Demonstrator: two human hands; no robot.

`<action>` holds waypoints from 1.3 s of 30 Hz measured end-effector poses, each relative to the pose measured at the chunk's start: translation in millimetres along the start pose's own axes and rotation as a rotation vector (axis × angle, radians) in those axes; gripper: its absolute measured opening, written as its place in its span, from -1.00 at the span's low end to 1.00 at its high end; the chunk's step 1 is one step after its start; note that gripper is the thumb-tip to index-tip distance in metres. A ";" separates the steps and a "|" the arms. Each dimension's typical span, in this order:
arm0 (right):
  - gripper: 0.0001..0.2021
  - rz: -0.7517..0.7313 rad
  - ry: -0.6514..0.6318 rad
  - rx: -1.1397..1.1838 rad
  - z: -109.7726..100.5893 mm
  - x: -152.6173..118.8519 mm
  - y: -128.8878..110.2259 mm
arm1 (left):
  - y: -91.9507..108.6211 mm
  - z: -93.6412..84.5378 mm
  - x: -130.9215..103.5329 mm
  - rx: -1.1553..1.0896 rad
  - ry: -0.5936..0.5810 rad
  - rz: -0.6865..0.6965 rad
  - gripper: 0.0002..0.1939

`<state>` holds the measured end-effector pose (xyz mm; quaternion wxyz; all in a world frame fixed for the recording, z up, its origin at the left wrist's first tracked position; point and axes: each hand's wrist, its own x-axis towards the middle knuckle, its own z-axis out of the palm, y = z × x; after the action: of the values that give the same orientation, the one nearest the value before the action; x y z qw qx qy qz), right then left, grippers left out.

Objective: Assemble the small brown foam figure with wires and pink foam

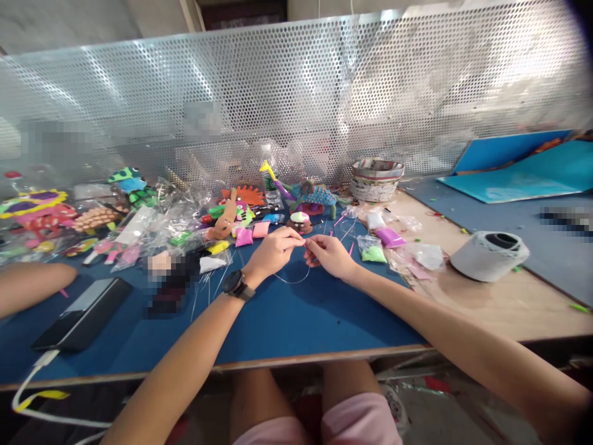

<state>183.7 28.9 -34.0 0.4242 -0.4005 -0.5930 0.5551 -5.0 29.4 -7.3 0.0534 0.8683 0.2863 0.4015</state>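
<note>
My left hand (pixel 274 250), below a wrist with a dark watch (pixel 238 285), meets my right hand (pixel 328 254) over the blue mat (pixel 296 321). The fingertips of both are pinched together around something too small to name, with a hint of pink or red between them. A thin clear wire (pixel 291 282) curves below the hands. Just behind them sits a small brown figure (pixel 299 224) with a white and green top. A bag of light green clay (pixel 372 250) lies right of my right hand.
Clay animals (pixel 315 196) and a bottle (pixel 269 179) stand behind, near a woven basket (pixel 376 180). A phone (pixel 83 315) with a cable lies left, beside another person's arm (pixel 34 284). At right are a white roll (pixel 490 256) and a blue folder (pixel 523 170).
</note>
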 end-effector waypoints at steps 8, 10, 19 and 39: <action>-0.64 -0.146 0.027 -0.076 -1.1 -3.3 -1.8 | 4.0 3.1 3.1 -0.569 -0.016 -0.711 -0.67; -0.64 -0.174 0.032 -0.131 -0.9 -6.1 -4.7 | 5.9 0.7 4.5 -0.651 -0.085 -0.790 -0.63; -0.67 -0.231 0.062 -0.284 -1.8 -8.6 -7.2 | 8.3 -4.7 3.0 -0.674 -0.164 -0.797 -0.63; -0.61 -0.227 -0.015 -0.201 1.2 -10.8 -8.7 | 4.5 -2.6 6.1 -0.921 -0.021 -0.802 -0.69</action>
<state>186.0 17.8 -25.9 0.4377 -0.3671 -0.6901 0.4443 -1.8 28.5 0.0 0.5732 0.5844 0.3872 0.4243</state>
